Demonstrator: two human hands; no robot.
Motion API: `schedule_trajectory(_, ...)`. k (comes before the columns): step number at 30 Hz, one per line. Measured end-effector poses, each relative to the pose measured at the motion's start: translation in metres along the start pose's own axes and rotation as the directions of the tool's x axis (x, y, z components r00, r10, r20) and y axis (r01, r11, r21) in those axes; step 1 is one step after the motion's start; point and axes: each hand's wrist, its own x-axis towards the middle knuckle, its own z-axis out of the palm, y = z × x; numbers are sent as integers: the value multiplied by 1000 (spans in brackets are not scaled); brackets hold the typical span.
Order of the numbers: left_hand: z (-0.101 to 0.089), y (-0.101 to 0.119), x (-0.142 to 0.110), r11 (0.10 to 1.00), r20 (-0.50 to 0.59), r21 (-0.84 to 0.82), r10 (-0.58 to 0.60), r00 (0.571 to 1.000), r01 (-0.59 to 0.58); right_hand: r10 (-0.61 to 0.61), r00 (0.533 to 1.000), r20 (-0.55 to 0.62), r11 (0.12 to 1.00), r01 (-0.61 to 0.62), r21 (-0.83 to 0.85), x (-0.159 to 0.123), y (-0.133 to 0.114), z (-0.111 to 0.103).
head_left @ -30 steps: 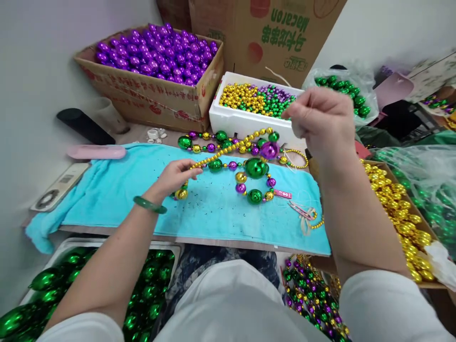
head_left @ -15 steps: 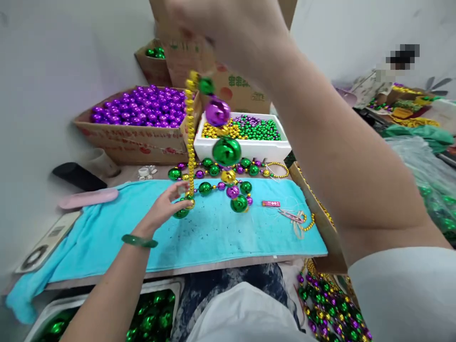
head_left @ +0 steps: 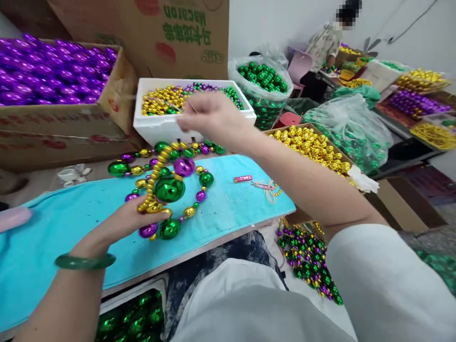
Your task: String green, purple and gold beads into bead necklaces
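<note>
My left hand (head_left: 123,221), with a green bangle (head_left: 85,261) on its wrist, is closed around part of a bead necklace (head_left: 169,190) of gold, green and purple beads. Its small gold beads arch up from my fingers, while larger beads hang over and rest on the blue towel (head_left: 228,228). Farther up, my right hand (head_left: 210,116) is blurred, its fingers pinched together before the white foam box (head_left: 160,126). A thin thread-like line shows at its fingertips. Another bead strand (head_left: 119,168) lies along the towel's far edge.
A carton of purple beads (head_left: 53,76) stands at the left. Gold beads (head_left: 309,147) fill a box to the right, beneath my forearm. Small scissors (head_left: 262,185) lie by a pink packet (head_left: 242,179). Finished-looking strands (head_left: 306,256) hang at the table's front right. Another person (head_left: 326,42) sits behind.
My right hand has come down from high up, and the necklace has sunk lower. My left hand has closed on its gold beads. The view has turned to the right.
</note>
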Motion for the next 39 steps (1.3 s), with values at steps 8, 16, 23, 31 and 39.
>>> schedule_trajectory(8,50,54,37,994,48,68,85,995,-89,209,968,136,966,-226,122,-64,128,14)
schedule_trajectory(16,145,72,77,957,219,-286,16,976,48,332,942,41,865,-322,385,-85,167,-22)
schedule_trajectory(23,160,60,89,970,402,-122,-144,904,209,404,915,-6,836,-366,409,-103,203,-46)
schedule_trajectory(31,130,60,94,958,241,-198,-157,958,206,200,903,-381,931,-296,-215,-114,214,-80)
schedule_trajectory(39,101,76,105,929,89,-302,-195,977,213,472,881,-16,436,-249,-865,-169,256,-54)
